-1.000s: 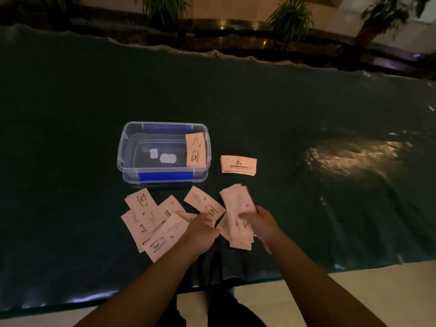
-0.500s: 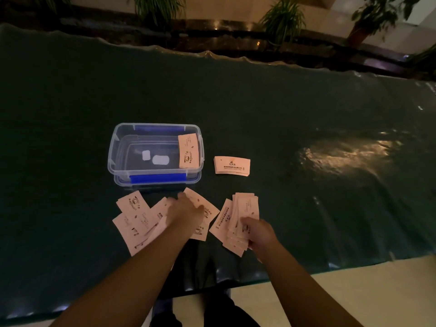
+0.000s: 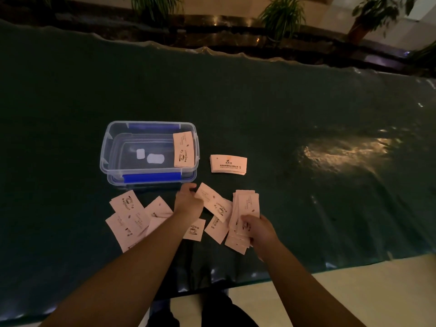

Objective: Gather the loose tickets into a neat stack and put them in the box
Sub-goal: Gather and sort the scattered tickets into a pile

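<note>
Pale pink tickets lie scattered on the dark green table in front of a clear plastic box (image 3: pixel 105 152) with blue clips. One ticket (image 3: pixel 184 149) leans inside the box at its right wall. My left hand (image 3: pixel 187 201) pinches the far end of a loose ticket (image 3: pixel 213 204) just in front of the box. My right hand (image 3: pixel 258 228) grips a rough bundle of tickets (image 3: pixel 245 208). More loose tickets (image 3: pixel 131 217) lie fanned out to the left of my left arm, and others (image 3: pixel 217 227) lie between my hands.
A neat small stack of tickets (image 3: pixel 228 164) lies right of the box. The table's near edge (image 3: pixel 295 272) runs just below my right hand. Potted plants (image 3: pixel 282 17) stand behind the far edge. The table's right half shows a bright reflection (image 3: pixel 339 154).
My left hand moved from the left pile forward and right to the ticket in front of the box. My right hand kept the bundle and barely shifted.
</note>
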`<state>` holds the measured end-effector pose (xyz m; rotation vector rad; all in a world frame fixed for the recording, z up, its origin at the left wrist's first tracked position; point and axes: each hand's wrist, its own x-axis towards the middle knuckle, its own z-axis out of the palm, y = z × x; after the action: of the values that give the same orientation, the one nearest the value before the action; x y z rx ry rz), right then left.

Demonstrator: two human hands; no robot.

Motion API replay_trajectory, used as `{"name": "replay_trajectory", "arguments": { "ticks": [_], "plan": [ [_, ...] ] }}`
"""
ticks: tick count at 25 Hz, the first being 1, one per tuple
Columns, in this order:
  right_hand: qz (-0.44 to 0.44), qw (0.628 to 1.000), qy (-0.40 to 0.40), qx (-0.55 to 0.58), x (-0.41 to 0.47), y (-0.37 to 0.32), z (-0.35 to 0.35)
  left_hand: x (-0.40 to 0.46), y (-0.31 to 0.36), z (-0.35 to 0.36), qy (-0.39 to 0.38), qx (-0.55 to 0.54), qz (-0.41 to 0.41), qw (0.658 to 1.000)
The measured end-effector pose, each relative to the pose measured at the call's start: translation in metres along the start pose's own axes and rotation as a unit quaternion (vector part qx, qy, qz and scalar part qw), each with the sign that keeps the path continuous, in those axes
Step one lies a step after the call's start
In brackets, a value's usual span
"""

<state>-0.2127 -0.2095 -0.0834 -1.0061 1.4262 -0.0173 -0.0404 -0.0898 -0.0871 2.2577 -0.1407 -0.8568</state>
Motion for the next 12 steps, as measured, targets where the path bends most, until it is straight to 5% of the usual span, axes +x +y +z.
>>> {"name": "replay_trajectory", "arguments": {
  "ticks": [4, 8, 12],
  "plan": [
    [0.009, 0.999, 0.049, 0.021, 0.002, 0.003, -0.014, -0.001, 0.003, 0.000, -0.056, 0.037, 0.037, 0.997],
    [0.004, 1.000, 0.001, 0.020, -0.003, 0.011, -0.010, -0.014, 0.008, 0.013, -0.094, 0.052, 0.057, 0.993],
    [-0.030, 0.999, 0.000, -0.037, -0.006, 0.016, 0.009, -0.033, 0.008, 0.024, -0.067, 0.014, 0.013, 0.998]
  ]
}}
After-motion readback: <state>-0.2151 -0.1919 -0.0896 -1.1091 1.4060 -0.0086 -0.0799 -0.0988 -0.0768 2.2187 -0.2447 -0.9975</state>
